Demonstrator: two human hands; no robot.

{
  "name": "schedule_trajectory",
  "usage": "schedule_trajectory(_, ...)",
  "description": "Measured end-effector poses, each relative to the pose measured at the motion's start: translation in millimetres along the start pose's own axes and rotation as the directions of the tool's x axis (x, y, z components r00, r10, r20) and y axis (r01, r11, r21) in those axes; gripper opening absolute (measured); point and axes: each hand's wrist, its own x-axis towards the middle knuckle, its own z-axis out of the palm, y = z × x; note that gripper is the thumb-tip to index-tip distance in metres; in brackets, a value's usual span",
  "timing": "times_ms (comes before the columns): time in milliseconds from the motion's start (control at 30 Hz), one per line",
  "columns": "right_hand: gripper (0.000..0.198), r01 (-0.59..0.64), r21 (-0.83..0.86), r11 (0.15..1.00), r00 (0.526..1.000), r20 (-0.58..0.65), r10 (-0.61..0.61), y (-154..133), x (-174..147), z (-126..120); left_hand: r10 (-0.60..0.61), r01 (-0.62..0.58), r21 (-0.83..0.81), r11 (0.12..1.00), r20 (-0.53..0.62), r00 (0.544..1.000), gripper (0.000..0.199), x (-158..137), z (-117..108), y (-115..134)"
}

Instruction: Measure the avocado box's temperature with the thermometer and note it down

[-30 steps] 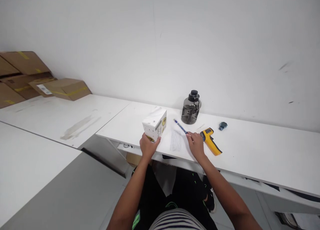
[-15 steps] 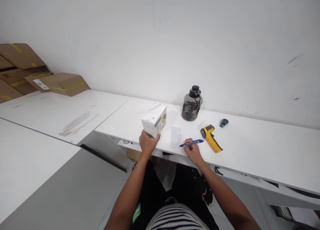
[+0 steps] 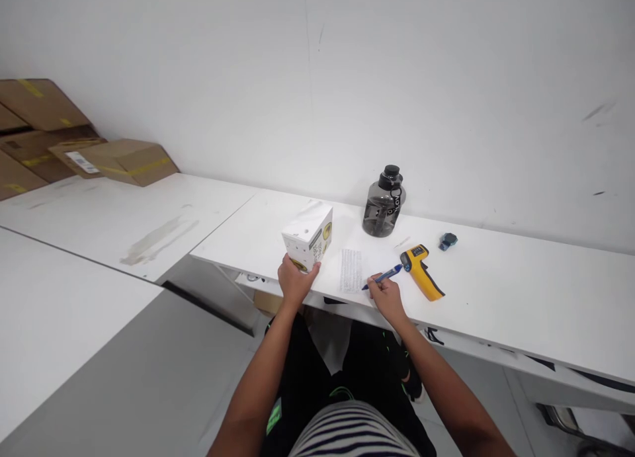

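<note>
Far side of desk (image 3: 526, 285): dark translucent bottle (image 3: 380, 212), black cap, upright near white wall (image 3: 446, 80). Right of it, small dark teal object (image 3: 448, 241), identity unclear. Nearer, yellow-and-black gun-shaped device (image 3: 423, 274), lying flat. Far left: taped cardboard boxes (image 3: 136, 161), some stacked; brownish smear (image 3: 159, 240) nearer.

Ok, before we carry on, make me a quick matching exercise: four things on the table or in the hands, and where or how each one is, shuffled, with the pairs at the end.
Things:
1. Pen
2. White box
3. Bottle
4. Thermometer gun

Places and states:
A. Standing upright near the wall
B. Yellow and black, lying on the table
C. Blue, held in the right hand
D. Gripped at its near end by the left hand

Pairs: 1-C, 2-D, 3-A, 4-B
</note>
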Motion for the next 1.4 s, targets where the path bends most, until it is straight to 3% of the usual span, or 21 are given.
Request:
schedule_trajectory(500, 0.033, 0.040, -0.103, 0.994, 0.999, 0.034, -0.037, 0.1, 1.1, 2.3, 0.019, -0.019, -0.014, 1.000, -0.007, 1.000, 0.077, -0.5, 2.5, -1.9)
schedule_trajectory(1400, 0.033, 0.021, -0.078, 0.997, 1.000, 0.012, -0.020, -2.5, 0.6, 2.1, 0.023, -0.023, -0.004, 1.000, -0.008, 1.000, 0.077, -0.8, 2.7, -1.5)
